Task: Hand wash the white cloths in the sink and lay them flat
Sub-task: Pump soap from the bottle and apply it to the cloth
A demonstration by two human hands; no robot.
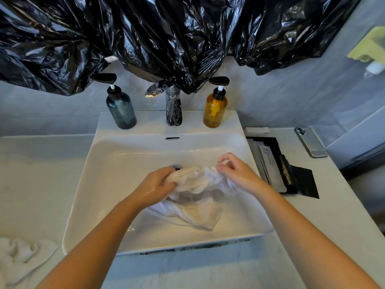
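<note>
As hands grip — cloth (white) bunches.

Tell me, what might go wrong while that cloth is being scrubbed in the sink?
1. The left hand and right hand both grip the wet cloth in the sink, so splashes could reach the phone lying on the counter to the right.
2. The second cloth sits crumpled near the counter's front left edge. It might slide off or pick up dirt.
</note>
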